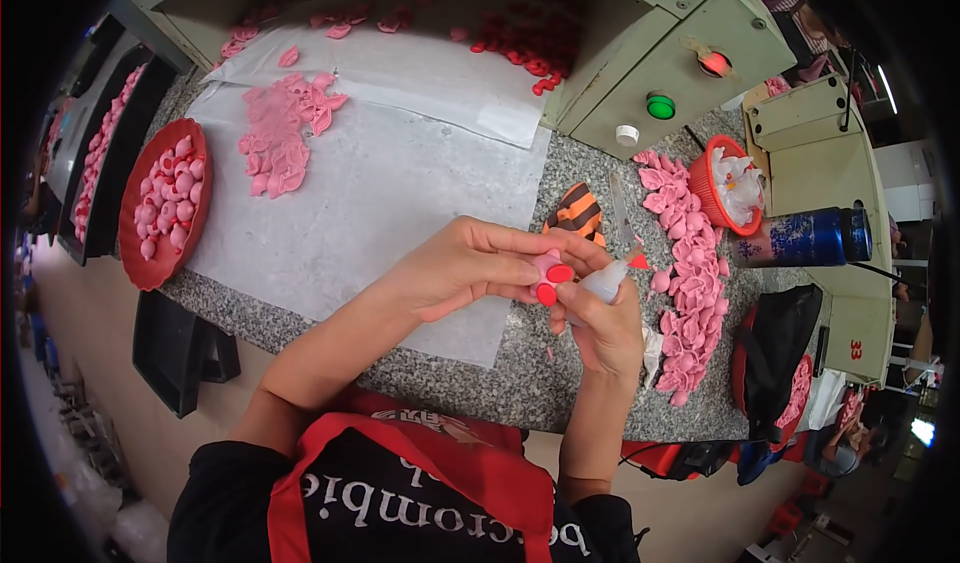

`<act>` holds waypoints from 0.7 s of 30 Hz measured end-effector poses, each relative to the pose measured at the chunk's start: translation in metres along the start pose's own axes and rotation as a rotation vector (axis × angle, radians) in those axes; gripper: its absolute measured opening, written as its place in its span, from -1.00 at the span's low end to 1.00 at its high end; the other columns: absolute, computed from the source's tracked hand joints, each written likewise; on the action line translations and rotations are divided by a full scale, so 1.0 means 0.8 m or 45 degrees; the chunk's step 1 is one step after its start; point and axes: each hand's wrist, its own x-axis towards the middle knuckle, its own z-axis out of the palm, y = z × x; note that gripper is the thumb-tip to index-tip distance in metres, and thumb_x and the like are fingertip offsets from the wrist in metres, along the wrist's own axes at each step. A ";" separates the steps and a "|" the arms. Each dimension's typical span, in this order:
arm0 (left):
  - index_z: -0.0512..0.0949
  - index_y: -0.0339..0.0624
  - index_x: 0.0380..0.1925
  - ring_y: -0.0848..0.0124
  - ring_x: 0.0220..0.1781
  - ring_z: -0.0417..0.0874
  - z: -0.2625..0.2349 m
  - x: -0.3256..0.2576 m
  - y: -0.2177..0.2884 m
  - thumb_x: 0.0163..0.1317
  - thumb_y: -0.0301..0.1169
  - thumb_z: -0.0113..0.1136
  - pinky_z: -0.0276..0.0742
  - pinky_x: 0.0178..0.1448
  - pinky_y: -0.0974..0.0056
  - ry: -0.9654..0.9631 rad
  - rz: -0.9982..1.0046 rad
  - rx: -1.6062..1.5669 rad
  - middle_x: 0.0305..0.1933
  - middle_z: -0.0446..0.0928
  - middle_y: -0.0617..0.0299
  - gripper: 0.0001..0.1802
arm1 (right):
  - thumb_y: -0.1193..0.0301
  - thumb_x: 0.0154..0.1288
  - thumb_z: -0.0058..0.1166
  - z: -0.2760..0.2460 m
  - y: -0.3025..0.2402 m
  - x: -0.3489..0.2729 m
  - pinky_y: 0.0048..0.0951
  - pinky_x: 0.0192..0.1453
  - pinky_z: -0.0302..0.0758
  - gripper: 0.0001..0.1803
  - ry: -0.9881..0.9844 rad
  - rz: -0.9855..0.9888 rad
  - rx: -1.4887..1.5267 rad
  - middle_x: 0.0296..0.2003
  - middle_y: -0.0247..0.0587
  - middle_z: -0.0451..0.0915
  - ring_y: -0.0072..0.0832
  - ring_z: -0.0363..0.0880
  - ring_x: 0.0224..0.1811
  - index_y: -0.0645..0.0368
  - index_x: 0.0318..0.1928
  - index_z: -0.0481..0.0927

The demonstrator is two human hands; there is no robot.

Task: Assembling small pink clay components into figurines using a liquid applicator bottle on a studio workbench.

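Bench (540, 388): speckled grey stone, pretty crowded tbh
Cabinet (620, 68): greenish, over the far side, with a green button (660, 105) on its panel
Paper (300, 253): big white sheet, left forearm blocking its near part, pink petals (280, 143) on top
Apron (395, 443): red, white print on it; black shirt (220, 503) has big white lettering too
Petal strip (690, 288): more pink stuff, right of the hands
Dish (142, 275): red, far left, full of pink balls (168, 188)
Bottle (805, 238): blue, lying by the red tub (708, 201)
Left hand (455, 273): thumb and fingers pinched tight on the pink piece
Right hand (612, 328): curled round a squeeze bottle (603, 281), thumb up against the piece
Striped thing (577, 210): orange and black, partly behind the left fingers
Pink piece (546, 262): between both hands, above the bench, two red discs (559, 274) on it
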 end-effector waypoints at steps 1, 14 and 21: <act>0.43 -0.34 -0.06 0.37 -0.11 0.55 0.001 0.000 0.001 0.10 -0.53 0.08 0.53 -0.06 0.31 0.006 -0.002 0.003 -0.11 0.49 0.02 -0.65 | 0.64 -0.04 0.08 0.000 0.001 0.000 -0.71 -0.62 0.38 -0.49 -0.003 -0.003 -0.008 -0.21 -0.12 0.48 -0.67 0.44 -0.55 0.37 0.01 0.33; 0.48 -0.29 -0.11 0.38 -0.15 0.57 0.005 0.002 0.004 0.06 -0.60 0.09 0.54 -0.09 0.31 0.111 0.040 0.043 -0.17 0.53 0.07 -0.67 | 0.55 -0.10 0.11 0.002 0.013 0.012 -0.70 -0.63 0.36 -0.46 0.060 -0.018 -0.034 -0.31 -0.17 0.48 -0.65 0.42 -0.62 0.39 -0.01 0.34; 0.46 -0.31 -0.08 0.37 -0.15 0.58 -0.003 0.007 -0.004 0.07 -0.59 0.08 0.54 -0.09 0.29 0.140 0.038 0.085 -0.15 0.52 0.06 -0.66 | 0.55 -0.08 0.10 0.005 0.014 0.012 -0.69 -0.63 0.36 -0.47 0.087 -0.051 -0.053 -0.29 -0.18 0.48 -0.65 0.42 -0.59 0.37 0.00 0.34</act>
